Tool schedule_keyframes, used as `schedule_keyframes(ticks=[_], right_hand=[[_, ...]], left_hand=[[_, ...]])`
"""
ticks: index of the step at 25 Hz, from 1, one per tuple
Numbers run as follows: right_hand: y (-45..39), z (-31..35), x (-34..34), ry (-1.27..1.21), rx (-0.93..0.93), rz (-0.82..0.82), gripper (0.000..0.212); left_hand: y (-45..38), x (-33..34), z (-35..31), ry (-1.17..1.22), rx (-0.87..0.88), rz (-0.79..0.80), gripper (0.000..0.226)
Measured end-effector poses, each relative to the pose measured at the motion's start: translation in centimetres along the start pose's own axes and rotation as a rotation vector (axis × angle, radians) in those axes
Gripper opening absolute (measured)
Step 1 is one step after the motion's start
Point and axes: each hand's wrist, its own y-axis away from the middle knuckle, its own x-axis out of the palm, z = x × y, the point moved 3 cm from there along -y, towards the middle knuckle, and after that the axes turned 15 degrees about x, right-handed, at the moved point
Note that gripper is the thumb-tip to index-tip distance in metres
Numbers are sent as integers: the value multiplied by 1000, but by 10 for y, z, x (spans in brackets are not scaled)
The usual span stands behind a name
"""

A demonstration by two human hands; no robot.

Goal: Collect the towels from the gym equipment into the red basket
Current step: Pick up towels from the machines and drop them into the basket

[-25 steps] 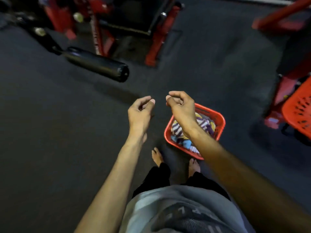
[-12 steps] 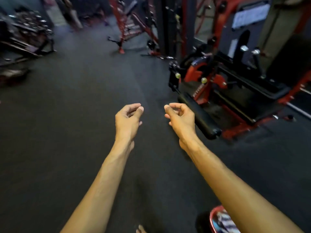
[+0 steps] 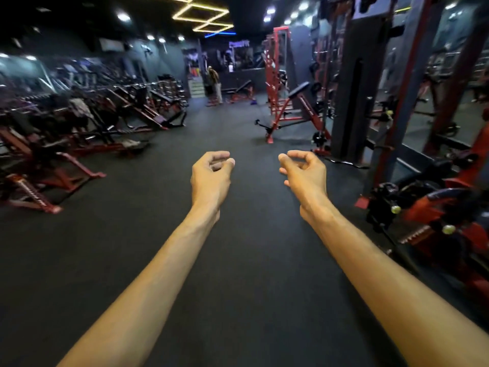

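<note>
Both my arms reach forward over the dark gym floor. My left hand and my right hand hang side by side with loosely curled fingers and hold nothing. The red basket is out of view. A pale cloth-like thing lies low on a machine at the left; it is too blurred to tell whether it is a towel. Another pale shape sits on the equipment further back left.
Rows of red and black machines line the left side. A red bench rack and tall frames stand right, with a red machine close by. A person stands far back. A wide floor aisle runs between.
The view has lifted from the floor at my feet to the whole gym hall. The red basket with towels has dropped out of view. My hands stay loosely curled and have spread slightly apart.
</note>
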Motion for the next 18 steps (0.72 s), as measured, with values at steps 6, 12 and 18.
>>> schedule_keyframes(ticks=[6, 12, 18], right_hand=[[-91, -11, 140, -1, -22, 102, 22], [-229, -24, 275, -47, -10, 246, 20], [-337, -6, 430, -2, -19, 454, 19]], left_hand=[[-122, -22, 76, -54, 14, -65, 16], [-247, -29, 169, -147, -20, -127, 15], [-389, -83, 234, -257, -22, -312, 19]])
